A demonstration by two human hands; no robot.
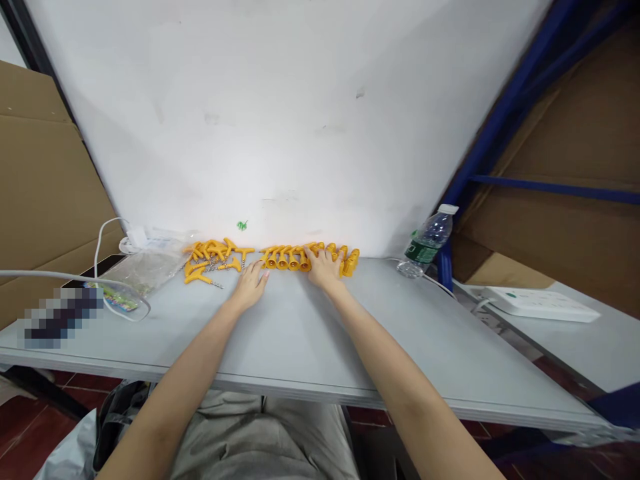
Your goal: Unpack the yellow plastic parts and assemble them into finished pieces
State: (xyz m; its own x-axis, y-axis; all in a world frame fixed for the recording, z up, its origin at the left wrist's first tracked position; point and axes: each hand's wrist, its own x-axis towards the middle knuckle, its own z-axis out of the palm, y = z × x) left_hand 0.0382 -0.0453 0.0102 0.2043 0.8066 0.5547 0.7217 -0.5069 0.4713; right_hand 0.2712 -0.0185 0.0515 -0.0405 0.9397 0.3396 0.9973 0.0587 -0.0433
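Note:
Several yellow hollow pieces (283, 260) stand side by side in a row against the white wall, their round openings facing me. Over the right part of this row lies my right hand (325, 269), fingers spread on the pieces and covering some of them. My left hand (250, 287) rests on the table at the row's left end, fingers stretched out and nothing seen in it. Left of it is a loose pile of yellow T-handled corkscrews (213, 250) with metal spirals. One corkscrew (200, 279) lies at the front of that pile.
A clear plastic bag (150, 270), a white cable (97, 247) and a dark phone-like slab (107, 265) lie left on the grey table (310, 340). A water bottle (429, 241) leans at the right. Beyond it are a blue frame (445, 257) and a white power strip (543, 303).

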